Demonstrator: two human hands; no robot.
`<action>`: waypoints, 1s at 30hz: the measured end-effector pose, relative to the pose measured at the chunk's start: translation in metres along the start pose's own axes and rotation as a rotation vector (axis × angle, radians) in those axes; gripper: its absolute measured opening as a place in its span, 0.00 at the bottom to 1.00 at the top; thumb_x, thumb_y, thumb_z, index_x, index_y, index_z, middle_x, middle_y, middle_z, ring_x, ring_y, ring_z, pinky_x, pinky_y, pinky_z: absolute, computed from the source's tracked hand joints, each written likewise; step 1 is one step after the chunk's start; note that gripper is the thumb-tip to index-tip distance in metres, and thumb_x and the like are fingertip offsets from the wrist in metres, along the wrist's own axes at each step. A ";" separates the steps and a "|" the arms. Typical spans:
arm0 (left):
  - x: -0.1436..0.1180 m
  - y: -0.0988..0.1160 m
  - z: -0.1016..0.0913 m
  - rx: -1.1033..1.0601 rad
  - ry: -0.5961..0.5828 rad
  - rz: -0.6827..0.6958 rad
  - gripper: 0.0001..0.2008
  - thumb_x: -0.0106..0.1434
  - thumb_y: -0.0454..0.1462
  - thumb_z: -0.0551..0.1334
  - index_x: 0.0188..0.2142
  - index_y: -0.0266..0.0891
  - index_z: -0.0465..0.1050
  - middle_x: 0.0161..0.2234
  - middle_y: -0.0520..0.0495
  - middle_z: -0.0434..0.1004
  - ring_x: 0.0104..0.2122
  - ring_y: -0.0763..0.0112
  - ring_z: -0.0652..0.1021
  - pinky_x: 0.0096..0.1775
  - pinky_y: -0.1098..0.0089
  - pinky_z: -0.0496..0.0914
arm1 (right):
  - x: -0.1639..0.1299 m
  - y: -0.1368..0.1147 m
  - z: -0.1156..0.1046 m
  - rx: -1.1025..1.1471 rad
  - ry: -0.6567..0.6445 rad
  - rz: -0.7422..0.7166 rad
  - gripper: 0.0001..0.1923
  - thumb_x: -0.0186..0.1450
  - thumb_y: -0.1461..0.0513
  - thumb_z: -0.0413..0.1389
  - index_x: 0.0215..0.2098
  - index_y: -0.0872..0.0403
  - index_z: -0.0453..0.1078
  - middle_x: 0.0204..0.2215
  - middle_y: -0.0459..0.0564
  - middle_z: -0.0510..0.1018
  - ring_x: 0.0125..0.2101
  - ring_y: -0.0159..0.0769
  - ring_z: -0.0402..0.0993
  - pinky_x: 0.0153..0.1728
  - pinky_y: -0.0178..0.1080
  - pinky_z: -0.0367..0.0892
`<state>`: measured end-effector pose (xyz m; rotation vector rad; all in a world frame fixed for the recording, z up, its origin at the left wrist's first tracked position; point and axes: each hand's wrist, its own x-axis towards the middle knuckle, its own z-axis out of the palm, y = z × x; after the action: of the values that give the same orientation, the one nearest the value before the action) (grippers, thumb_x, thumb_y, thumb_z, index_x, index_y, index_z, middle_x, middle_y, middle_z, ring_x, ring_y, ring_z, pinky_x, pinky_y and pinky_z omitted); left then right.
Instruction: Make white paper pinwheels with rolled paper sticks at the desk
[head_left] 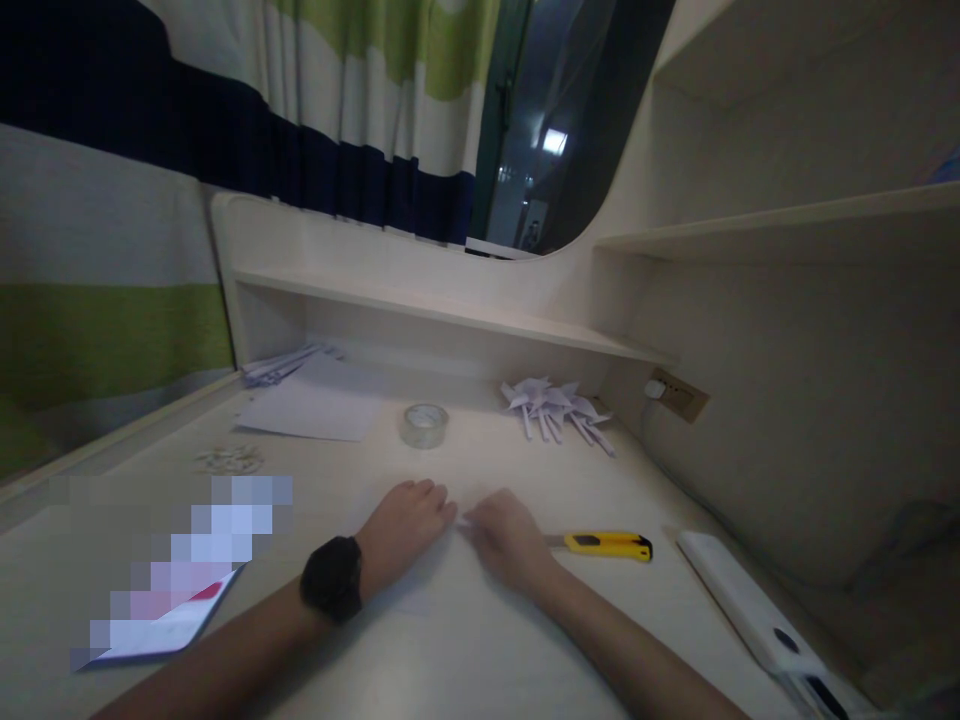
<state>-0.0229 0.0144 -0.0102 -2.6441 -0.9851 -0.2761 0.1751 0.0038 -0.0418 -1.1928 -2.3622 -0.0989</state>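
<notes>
Pale desk fills the view, with a low shelf and striped curtains behind it. Both hands lie flat near the centre, pressing a small white sheet of paper that is hard to make out against the desktop. The left hand, a black watch on its wrist, rests palm down on the sheet; the right hand meets it fingertip to fingertip, and a small raised edge of paper shows between them. Neither hand is clenched; the fingers look spread and pressing rather than pinching, though the fingertips are too blurred to be sure.

The paper is judged light, thin and easily creased or torn, and it would slide on the smooth top; edges and corners are the best places to hold it.

A yellow utility knife lies at three o'clock from the right hand. A tape roll sits at twelve o'clock, folded paper pieces at one o'clock, and loose sheets at eleven.
</notes>
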 end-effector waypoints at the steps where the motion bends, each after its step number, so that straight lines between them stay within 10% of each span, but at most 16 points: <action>1: -0.002 -0.003 0.002 -0.034 0.015 -0.001 0.03 0.64 0.32 0.59 0.35 0.37 0.72 0.32 0.45 0.73 0.34 0.63 0.74 0.34 0.66 0.65 | 0.000 -0.001 -0.001 0.003 -0.012 0.024 0.07 0.61 0.65 0.57 0.37 0.53 0.75 0.30 0.50 0.76 0.34 0.37 0.68 0.38 0.38 0.63; 30: -0.012 -0.016 0.014 -0.275 0.120 -0.009 0.11 0.67 0.36 0.55 0.31 0.36 0.73 0.30 0.47 0.72 0.32 0.67 0.71 0.33 0.69 0.62 | 0.003 0.001 -0.006 -0.074 -0.116 -0.014 0.06 0.63 0.63 0.55 0.32 0.54 0.74 0.30 0.50 0.74 0.34 0.37 0.68 0.35 0.37 0.60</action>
<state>-0.0418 0.0239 -0.0235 -2.8263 -0.9825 -0.6046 0.1765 0.0048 -0.0348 -1.2473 -2.4872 -0.1265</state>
